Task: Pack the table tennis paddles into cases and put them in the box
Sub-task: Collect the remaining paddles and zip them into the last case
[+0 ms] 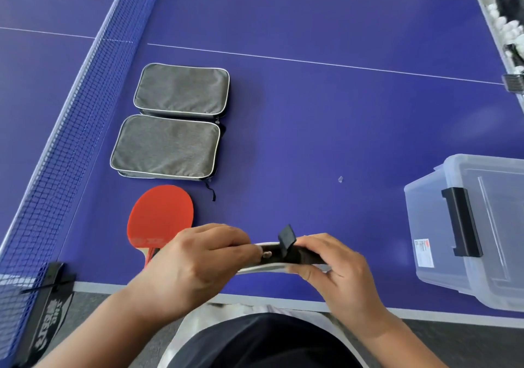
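Note:
A paddle case (286, 257) is held edge-on above the table's near edge, its black zipper side with a black tab facing me. My left hand (195, 262) pinches the zipper pull on its left part. My right hand (337, 268) grips its right end. A red paddle (160, 216) lies flat on the table to the left, its handle partly hidden by my left hand. Two grey cases (181, 90) (166, 146) lie side by side beyond the paddle. The clear plastic box (425, 226) with a black latch stands at the right.
The blue net (71, 129) runs along the left, with its black post clamp (48, 305) at the near corner. White balls (507, 24) lie in a holder past the far right table edge. A small clear scrap (340, 179) lies mid-table.

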Motion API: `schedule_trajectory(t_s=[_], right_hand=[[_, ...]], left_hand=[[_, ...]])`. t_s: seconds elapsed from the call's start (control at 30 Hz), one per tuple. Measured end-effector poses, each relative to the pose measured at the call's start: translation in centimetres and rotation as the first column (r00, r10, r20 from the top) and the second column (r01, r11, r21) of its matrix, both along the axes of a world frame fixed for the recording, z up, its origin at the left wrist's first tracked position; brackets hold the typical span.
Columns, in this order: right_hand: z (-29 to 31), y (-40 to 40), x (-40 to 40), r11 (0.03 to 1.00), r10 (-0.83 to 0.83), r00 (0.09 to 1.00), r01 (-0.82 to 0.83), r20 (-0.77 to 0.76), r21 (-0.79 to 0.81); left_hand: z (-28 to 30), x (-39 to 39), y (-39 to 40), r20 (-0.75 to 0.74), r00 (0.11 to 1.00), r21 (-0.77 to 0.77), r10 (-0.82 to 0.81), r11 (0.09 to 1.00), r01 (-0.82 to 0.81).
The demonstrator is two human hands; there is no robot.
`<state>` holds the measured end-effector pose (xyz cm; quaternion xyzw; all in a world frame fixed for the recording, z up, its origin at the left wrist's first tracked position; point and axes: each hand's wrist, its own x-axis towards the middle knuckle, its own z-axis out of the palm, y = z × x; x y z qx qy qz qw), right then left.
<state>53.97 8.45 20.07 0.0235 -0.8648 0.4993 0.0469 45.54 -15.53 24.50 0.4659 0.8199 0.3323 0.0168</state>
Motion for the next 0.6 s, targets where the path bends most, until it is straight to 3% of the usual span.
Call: schedule_trajectory(t_s=[0.2, 0.3, 0.37, 0.4, 0.47, 0.53, 0.6], right_hand=[[1.2, 2.9, 0.7, 0.908, -0.351, 0.928, 0.370, 0.127, -0.196], [0.6, 2.5, 1.2, 0.880, -0.343, 0.919, 0.387, 0.195, -0.276], [0.1, 1.9, 1.5, 0.856, -0.302, 0.928, 0.365, 0.220, -0.365], [0.2, 1.6, 1.6, 0.870, -0.320, 0.931, 0.363, 0.177, -0.335], [1.1, 1.3, 1.6, 0.936, -0.345, 0.932, 0.333, -0.114, -0.117], [2.3, 0.8, 1.2, 0.966, -0.161, 0.905, 0.227, -0.394, 0.127], [2.8, -0.4, 0.1, 0.949, 0.098, 0.915, 0.033, -0.392, 0.314]], left_hand=[[-1.5, -2.0, -4.8, -0.060, 0.995, -0.030, 0.079, 0.996, -0.081], [-1.9, -0.1, -3.3, 0.118, 0.957, 0.122, 0.265, 0.953, -0.279], [-1.9, 1.2, -1.8, 0.151, 0.937, 0.196, 0.314, 0.920, -0.340], [-1.9, 1.6, -1.2, 0.133, 0.942, 0.210, 0.307, 0.920, -0.330], [-1.8, 2.1, -0.3, 0.085, 0.964, 0.224, 0.250, 0.938, -0.263], [-1.8, 2.2, 0.4, 0.043, 0.984, 0.220, 0.175, 0.959, -0.180], [-1.9, 2.2, 1.0, 0.000, 0.993, 0.224, 0.119, 0.968, -0.116]])
